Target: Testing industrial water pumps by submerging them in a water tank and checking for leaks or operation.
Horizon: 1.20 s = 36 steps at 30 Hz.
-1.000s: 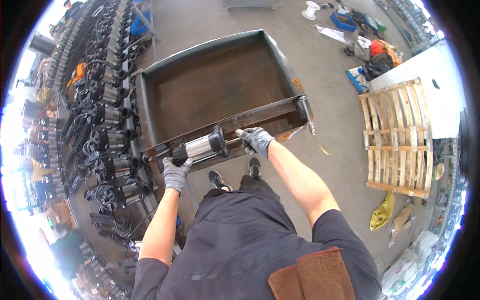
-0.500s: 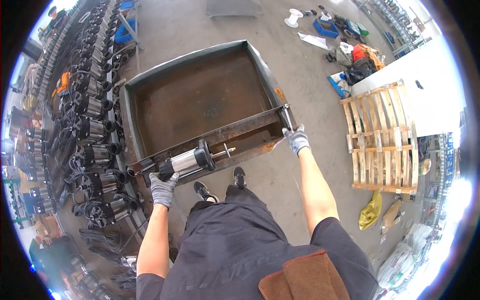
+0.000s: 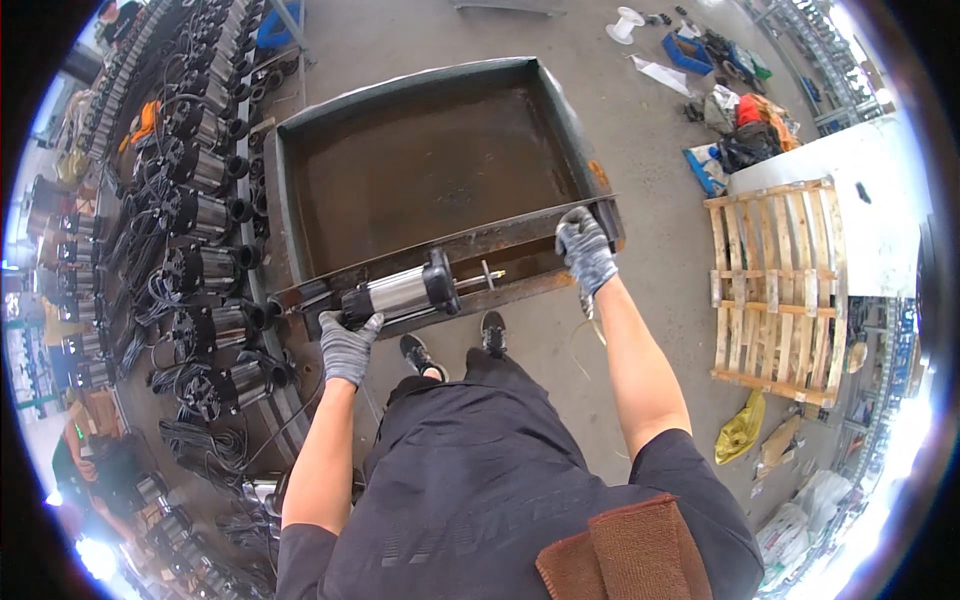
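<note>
Currently | right hand [image 3: 585, 248]: shifted from shaft [image 3: 488, 277] to metal tray's [image 3: 430, 170] near-right corner; fingers curled, contents cannot be told | left hand [image 3: 347, 350]: fingers holding motor's [image 3: 400, 292] left end | motor: along tray's near edge, shaft now unobstructed.

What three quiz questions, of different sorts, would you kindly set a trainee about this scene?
1. Which hand is nearer the silver-and-black cylinder?
A) the right
B) the left

2. Fill in the blank: in the picture, the wooden pallet lies to the ____ of the large metal tray.

3. True or false: the brown cloth lies inside the large metal tray.

Key:
1. B; the left hand is at its black end.
2. right
3. False; the brown cloth lies against the person's dark shirt.
</note>
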Each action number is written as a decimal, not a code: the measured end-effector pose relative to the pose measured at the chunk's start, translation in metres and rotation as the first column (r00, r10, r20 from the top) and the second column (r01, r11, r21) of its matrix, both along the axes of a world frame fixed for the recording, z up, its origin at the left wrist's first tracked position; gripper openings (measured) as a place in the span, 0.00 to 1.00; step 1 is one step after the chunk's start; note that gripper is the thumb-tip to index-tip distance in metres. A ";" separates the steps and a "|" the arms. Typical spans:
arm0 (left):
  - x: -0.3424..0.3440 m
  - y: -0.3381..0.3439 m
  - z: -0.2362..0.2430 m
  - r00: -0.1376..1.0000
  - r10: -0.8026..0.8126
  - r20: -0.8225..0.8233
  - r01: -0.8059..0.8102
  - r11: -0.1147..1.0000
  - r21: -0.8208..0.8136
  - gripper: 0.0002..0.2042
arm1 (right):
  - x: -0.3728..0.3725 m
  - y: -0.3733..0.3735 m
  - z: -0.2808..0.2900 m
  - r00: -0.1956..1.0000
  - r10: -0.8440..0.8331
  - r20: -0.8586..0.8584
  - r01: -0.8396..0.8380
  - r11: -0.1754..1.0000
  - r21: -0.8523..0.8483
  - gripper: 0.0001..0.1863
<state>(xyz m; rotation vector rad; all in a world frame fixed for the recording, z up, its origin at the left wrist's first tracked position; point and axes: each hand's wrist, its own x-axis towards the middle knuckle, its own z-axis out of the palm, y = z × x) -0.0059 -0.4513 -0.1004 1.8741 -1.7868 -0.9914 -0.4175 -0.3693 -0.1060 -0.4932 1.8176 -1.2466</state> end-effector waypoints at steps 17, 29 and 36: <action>0.007 -0.006 -0.009 0.999 -0.042 0.035 0.042 0.999 -0.001 0.31 | 0.080 -0.001 -0.030 0.871 0.071 0.487 -0.089 0.996 0.014 0.16; 0.001 -0.007 0.006 0.992 -0.036 0.125 0.031 0.999 0.040 0.30 | 0.095 -0.011 -0.041 0.863 -0.069 0.500 0.089 0.996 -0.016 0.12; -0.005 -0.007 0.016 0.994 -0.058 0.097 0.053 0.997 0.049 0.29 | 0.091 -0.010 -0.040 0.853 -0.130 0.505 0.086 0.990 0.110 0.12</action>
